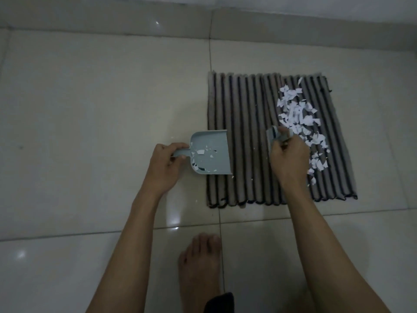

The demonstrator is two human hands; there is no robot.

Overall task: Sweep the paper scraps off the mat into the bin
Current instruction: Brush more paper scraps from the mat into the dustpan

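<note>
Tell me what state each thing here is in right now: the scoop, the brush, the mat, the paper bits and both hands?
Dustpan: mouth resting on the mat's left edge, a few scraps inside.
Brush: on the mat beside the scrap pile.
Mat: flat on the tiled floor.
Paper scraps: mostly piled on the mat's right half.
Left hand: grips the dustpan handle.
Right hand: grips the brush.

Counting one ribbed grey-and-black striped fabric mat [248,136], one pale blue plastic dustpan [212,154], one small pale blue hand brush [274,135], two bare hands: left hand [165,163], right hand [288,154]. Seeing one bare foot [199,267]. Finding white torn paper scraps [300,123] too many for counting; roughly ten more lying inside the dustpan.
</note>
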